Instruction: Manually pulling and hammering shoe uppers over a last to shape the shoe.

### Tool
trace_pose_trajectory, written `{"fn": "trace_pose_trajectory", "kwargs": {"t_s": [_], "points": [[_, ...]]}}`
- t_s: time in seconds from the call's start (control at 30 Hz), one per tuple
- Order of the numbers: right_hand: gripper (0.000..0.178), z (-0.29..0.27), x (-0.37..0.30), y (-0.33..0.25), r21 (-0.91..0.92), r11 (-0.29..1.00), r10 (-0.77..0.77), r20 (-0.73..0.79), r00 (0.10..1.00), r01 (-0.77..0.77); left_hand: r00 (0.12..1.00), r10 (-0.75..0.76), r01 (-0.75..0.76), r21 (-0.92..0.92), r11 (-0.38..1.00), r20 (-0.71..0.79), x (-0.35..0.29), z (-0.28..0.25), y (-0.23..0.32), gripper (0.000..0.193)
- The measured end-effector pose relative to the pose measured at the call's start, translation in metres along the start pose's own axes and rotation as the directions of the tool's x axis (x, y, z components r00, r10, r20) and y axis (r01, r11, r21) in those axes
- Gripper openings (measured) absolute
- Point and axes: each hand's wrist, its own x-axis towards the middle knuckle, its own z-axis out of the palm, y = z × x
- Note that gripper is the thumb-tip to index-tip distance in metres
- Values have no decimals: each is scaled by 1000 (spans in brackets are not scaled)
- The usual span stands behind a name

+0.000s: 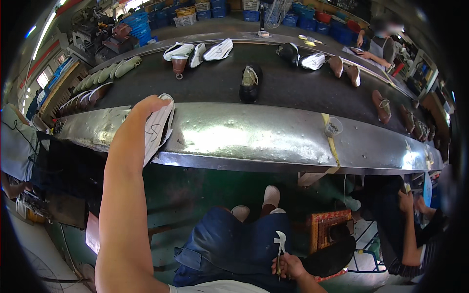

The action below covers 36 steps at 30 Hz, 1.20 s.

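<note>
My left arm reaches out to the metal edge of the bench, and my left hand (154, 103) is closed on a shoe (159, 128). Its white underside faces up, marked with dark lines, and its near end reaches past the metal edge. Low over my lap, my right hand (291, 266) grips a pair of pincers (280, 240) by the handles, with the pale curved head pointing up. On the dark belt beyond, a black shoe (249, 84) stands upright.
More shoes lie along the belt: white-bottomed ones (218, 50), a brown one (381, 106) and a green row (108, 71). A clear cup (333, 127) sits on the metal edge. Co-workers are at both sides and across the belt. Blue crates (219, 9) line the back.
</note>
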Motion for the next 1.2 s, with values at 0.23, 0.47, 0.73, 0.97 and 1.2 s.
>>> {"fn": "trace_pose_trajectory", "kwargs": {"t_s": [0.23,0.47,0.73,0.97,1.2], "points": [[59,19,-11,4,-10,999,-49,-56,997,48,856,508,-508,-345,789,-97,-133,11,41,71],[49,42,-17,-3,-91,996,8,-129,992,-20,795,513,-360,-933,-29,-323,-323,158,-17,85],[28,144,-63,-34,-732,589,-423,82,902,343,854,516,-81,-997,15,-62,-418,253,-18,97],[33,221,-75,-72,-745,582,-278,195,941,326,755,656,-84,-993,87,-6,-426,247,-15,73],[35,223,-68,-98,-435,871,-114,273,955,229,689,685,-533,-807,255,-239,-427,247,-13,58]]}}
